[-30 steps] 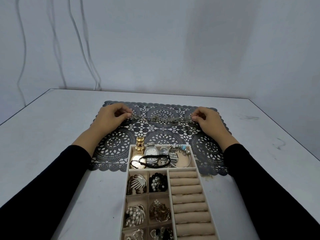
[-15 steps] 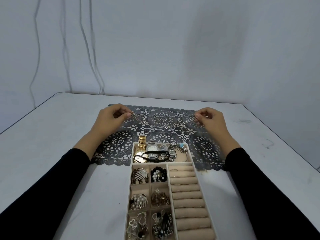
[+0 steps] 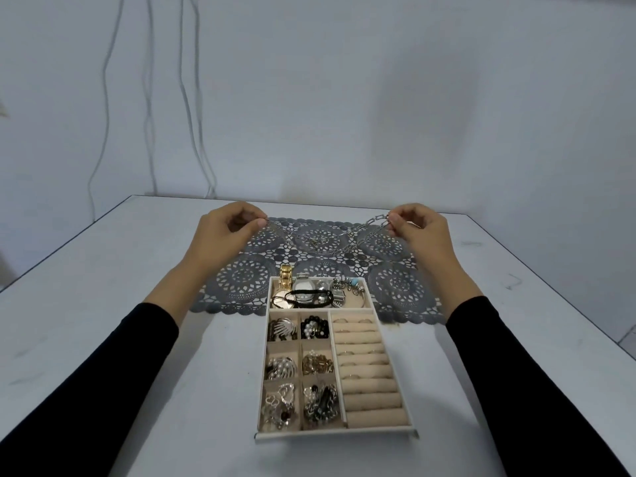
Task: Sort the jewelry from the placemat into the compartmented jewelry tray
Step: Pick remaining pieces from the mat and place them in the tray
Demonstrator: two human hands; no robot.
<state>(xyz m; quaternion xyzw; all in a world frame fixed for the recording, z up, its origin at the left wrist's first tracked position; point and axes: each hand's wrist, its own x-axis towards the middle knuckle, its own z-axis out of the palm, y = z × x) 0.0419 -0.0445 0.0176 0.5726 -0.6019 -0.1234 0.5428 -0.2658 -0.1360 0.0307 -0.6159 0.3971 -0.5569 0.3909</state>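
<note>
A silver chain necklace (image 3: 327, 239) hangs in a sagging loop above the grey lace placemat (image 3: 241, 284). My left hand (image 3: 223, 232) pinches one end of it and my right hand (image 3: 420, 232) pinches the other, both raised over the mat's far half. Nearer to me stands the beige compartmented jewelry tray (image 3: 375, 433). Its far wide compartment holds watches (image 3: 303, 294) and bracelets. The small left compartments hold brooches, beads and chains. Ring rolls (image 3: 368, 370) fill the right side.
The white table (image 3: 103, 321) ends at a wall behind the mat, and its right edge runs diagonally at the right. Thin cables (image 3: 192, 98) hang down the wall at the back left.
Both hands have lifted the necklace off the placemat and drawn its ends apart, so the chain now sags between them. The camera has tilted up, showing more of the tray.
</note>
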